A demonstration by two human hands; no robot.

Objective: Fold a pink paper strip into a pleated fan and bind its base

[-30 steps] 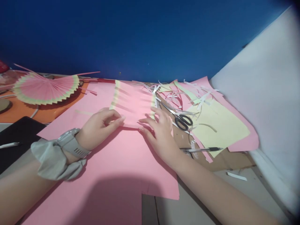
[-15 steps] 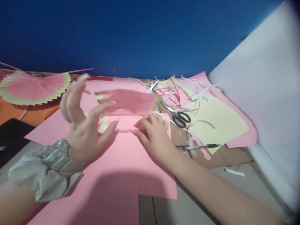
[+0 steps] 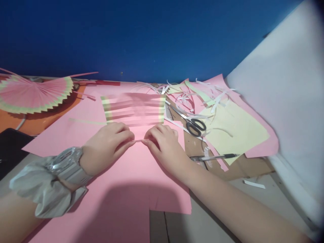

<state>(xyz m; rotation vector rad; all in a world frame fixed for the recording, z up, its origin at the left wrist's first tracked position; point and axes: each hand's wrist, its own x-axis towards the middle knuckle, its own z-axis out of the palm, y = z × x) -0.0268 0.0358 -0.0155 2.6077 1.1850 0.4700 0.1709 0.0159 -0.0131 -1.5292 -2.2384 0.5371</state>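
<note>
1. Seen far left: fan, spread.
2. Next: left hand, closed in pinch on near fold of pleated paper.
3. Noted between and beyond hands: same paper, over pink sheet.
4. Then: right hand, pinching same fold.
5. Farther right: scissors; pen.

Soft, even light on the paper; a large rounded shadow darkens the lower pink sheet. The blue wall dims toward the top. Pleated paper slightly blurred, white panel hazy, top right corner black.
</note>
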